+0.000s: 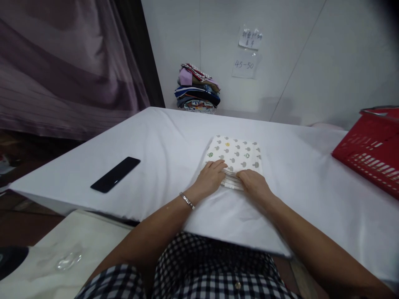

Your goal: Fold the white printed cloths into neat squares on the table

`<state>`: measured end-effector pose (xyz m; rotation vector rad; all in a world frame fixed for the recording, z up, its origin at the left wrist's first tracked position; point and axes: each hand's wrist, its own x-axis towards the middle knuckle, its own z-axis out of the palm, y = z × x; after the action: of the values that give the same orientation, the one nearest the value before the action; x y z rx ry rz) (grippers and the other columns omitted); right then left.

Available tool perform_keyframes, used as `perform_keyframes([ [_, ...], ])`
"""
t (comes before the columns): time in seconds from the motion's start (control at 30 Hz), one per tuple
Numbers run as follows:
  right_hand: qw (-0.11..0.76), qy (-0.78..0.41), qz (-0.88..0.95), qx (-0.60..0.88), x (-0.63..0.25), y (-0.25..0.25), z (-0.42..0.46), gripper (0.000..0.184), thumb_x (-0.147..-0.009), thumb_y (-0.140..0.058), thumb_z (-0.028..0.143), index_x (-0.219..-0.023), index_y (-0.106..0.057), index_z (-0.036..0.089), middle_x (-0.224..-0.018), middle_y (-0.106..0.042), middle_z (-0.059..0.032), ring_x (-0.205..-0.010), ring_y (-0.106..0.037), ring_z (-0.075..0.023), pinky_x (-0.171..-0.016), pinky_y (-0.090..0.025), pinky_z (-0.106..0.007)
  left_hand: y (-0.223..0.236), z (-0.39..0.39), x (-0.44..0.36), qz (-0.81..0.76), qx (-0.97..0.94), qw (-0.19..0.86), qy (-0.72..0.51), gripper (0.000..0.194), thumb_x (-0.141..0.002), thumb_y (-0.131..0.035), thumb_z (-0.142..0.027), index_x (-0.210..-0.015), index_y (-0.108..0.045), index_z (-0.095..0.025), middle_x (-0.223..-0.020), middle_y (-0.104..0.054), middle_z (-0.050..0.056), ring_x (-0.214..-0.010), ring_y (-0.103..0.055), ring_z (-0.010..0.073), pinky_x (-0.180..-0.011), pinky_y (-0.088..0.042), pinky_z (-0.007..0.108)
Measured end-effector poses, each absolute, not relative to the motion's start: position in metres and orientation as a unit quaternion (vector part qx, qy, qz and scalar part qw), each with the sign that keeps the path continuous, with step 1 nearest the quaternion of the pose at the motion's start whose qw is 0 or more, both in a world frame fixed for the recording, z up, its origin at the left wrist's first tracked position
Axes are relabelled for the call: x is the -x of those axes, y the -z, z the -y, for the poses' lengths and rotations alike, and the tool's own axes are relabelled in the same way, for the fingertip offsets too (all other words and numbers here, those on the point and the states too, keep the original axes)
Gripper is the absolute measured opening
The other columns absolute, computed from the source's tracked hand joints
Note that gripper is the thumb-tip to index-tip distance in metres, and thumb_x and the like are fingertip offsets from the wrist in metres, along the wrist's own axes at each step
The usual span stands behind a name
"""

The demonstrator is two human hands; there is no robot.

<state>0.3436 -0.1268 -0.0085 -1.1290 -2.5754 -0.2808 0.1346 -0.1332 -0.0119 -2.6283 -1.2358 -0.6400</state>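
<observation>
A folded white cloth (237, 151) with a grey print of small trees and a few green and yellow figures lies on the white-covered table. Its near edge shows several stacked layers. My left hand (212, 175) rests on the near left corner, fingers stretched over the top layer. With fingers closed at the near edge, my right hand (254, 183) grips the folded cloth right of the middle; its thumb is hard to make out.
A black phone-like slab (116, 174) lies on the table (162, 145) to the left. Stacked folded fabrics (198, 89) stand at the back against the wall. A red plastic basket (370, 147) sits at the right. Two paper notes (246, 64) hang on the wall.
</observation>
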Motion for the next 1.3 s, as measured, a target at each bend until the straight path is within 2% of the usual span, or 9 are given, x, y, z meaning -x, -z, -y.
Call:
perform_keyframes([
  [0.1,0.161,0.097,0.895,0.405,-0.3414,0.0061,0.1304,0.017,-0.087,-0.041,0.011,-0.087,-0.057,0.018,-0.077,-0.062,-0.0039,-0.071,-0.054,-0.0170,-0.063,-0.032,-0.028,0.0095,0.1349,-0.1342,0.416,0.872,0.083,0.246,0.023,-0.090,-0.039,-0.010,-0.083,-0.060,-0.016,-0.117,-0.057,0.006,-0.125,-0.038,0.0190,-0.097,-0.039,0.038],
  [0.3,0.164,0.089,0.888,0.420,-0.3368,0.0067,0.1332,0.015,-0.090,-0.045,0.028,-0.089,-0.055,0.018,-0.076,-0.062,-0.0041,-0.070,-0.054,-0.0180,-0.061,-0.031,-0.028,0.0066,0.1351,-0.1335,0.400,0.873,0.051,0.272,0.019,-0.089,-0.039,-0.010,-0.082,-0.057,-0.016,-0.109,-0.057,0.008,-0.113,-0.046,0.0182,-0.093,-0.041,0.039],
  [0.47,0.156,0.107,0.889,0.417,-0.3379,0.0079,0.1314,0.014,-0.088,-0.042,0.016,-0.090,-0.056,0.018,-0.075,-0.061,-0.0047,-0.068,-0.054,-0.0174,-0.060,-0.029,-0.028,0.0042,0.1337,-0.1331,0.412,0.875,0.016,0.252,0.016,-0.090,-0.038,-0.012,-0.085,-0.053,-0.016,-0.100,-0.060,0.006,-0.095,-0.054,0.0154,-0.089,-0.041,0.036],
  [0.67,0.162,0.097,0.907,0.376,-0.3421,0.0068,0.1317,0.021,-0.090,-0.038,0.016,-0.102,-0.056,0.017,-0.080,-0.062,-0.0046,-0.073,-0.055,-0.0179,-0.064,-0.032,-0.029,0.0081,0.1302,-0.1338,0.439,0.876,0.038,0.196,0.020,-0.093,-0.034,-0.014,-0.084,-0.052,-0.017,-0.082,-0.061,0.003,-0.080,-0.056,0.0156,-0.084,-0.039,0.034],
  [0.8,0.158,0.092,0.909,0.375,-0.3430,0.0087,0.1306,0.023,-0.091,-0.037,0.015,-0.105,-0.055,0.016,-0.082,-0.063,-0.0047,-0.074,-0.055,-0.0182,-0.065,-0.033,-0.029,0.0070,0.1311,-0.1336,0.437,0.880,0.034,0.182,0.020,-0.094,-0.035,-0.019,-0.084,-0.053,-0.017,-0.082,-0.061,0.002,-0.079,-0.055,0.0151,-0.085,-0.039,0.033],
  [0.87,0.162,0.094,0.908,0.375,-0.3433,0.0096,0.1304,0.023,-0.091,-0.037,0.015,-0.106,-0.055,0.016,-0.082,-0.063,-0.0050,-0.075,-0.055,-0.0180,-0.066,-0.034,-0.029,0.0053,0.1325,-0.1319,0.425,0.884,0.017,0.195,0.015,-0.094,-0.040,-0.025,-0.094,-0.053,-0.017,-0.089,-0.062,0.001,-0.082,-0.056,0.0147,-0.086,-0.038,0.033],
  [0.97,0.170,0.096,0.908,0.370,-0.3440,0.0102,0.1305,0.023,-0.092,-0.037,0.016,-0.104,-0.055,0.016,-0.084,-0.064,-0.0053,-0.076,-0.056,-0.0180,-0.066,-0.035,-0.029,0.0031,0.1344,-0.1288,0.414,0.885,0.015,0.213,0.023,-0.091,-0.047,-0.032,-0.109,-0.051,-0.018,-0.101,-0.062,0.003,-0.093,-0.054,0.0163,-0.085,-0.039,0.033],
  [1.13,0.186,0.105,0.906,0.366,-0.3446,0.0105,0.1313,0.023,-0.093,-0.036,0.020,-0.105,-0.055,0.017,-0.083,-0.064,-0.0052,-0.075,-0.056,-0.0185,-0.066,-0.036,-0.030,0.0012,0.1344,-0.1260,0.425,0.882,0.059,0.194,0.019,-0.094,-0.039,-0.025,-0.094,-0.057,-0.018,-0.093,-0.060,0.004,-0.092,-0.052,0.0172,-0.081,-0.039,0.032],
  [1.3,0.171,0.095,0.907,0.373,-0.3428,0.0089,0.1325,0.023,-0.092,-0.039,0.021,-0.108,-0.055,0.015,-0.081,-0.063,-0.0053,-0.073,-0.054,-0.0190,-0.065,-0.037,-0.031,0.0052,0.1311,-0.1262,0.412,0.893,0.089,0.157,0.021,-0.093,-0.036,-0.019,-0.089,-0.056,-0.016,-0.090,-0.058,0.005,-0.090,-0.051,0.0182,-0.079,-0.039,0.032],
])
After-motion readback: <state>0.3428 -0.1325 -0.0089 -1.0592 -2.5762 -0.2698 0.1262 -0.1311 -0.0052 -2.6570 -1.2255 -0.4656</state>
